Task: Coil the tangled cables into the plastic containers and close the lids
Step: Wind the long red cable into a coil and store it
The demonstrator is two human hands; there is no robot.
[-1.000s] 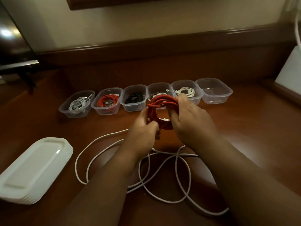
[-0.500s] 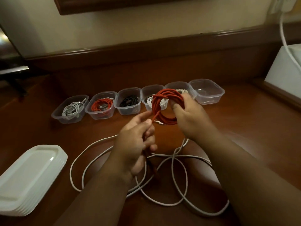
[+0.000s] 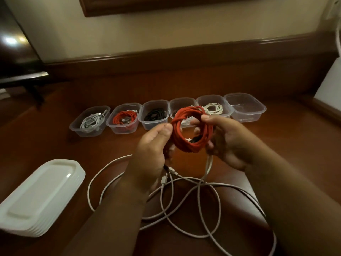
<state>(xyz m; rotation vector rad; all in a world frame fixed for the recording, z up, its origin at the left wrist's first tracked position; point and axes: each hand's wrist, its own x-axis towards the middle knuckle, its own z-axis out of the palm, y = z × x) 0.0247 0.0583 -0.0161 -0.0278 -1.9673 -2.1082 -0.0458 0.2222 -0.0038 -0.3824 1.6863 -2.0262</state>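
Both hands, left hand point(image 3: 153, 143) and right hand point(image 3: 227, 139), pinch the red coil point(image 3: 191, 130) above the tabletop point(image 3: 287, 141) to keep its loops together; the empty container point(image 3: 245, 108) waits at the right end.

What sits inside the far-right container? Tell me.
Nothing visible: the far-right container looks empty through its clear walls. The fourth container is partly covered by the red coil.

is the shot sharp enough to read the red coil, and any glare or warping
Head view: dim, warm light; the red coil reads clearly between the left hand and right hand. A bright glare patch sits on the dark screen at upper left. Wide-angle warping bows the wall trim; the forearms at the bottom edge look soft.
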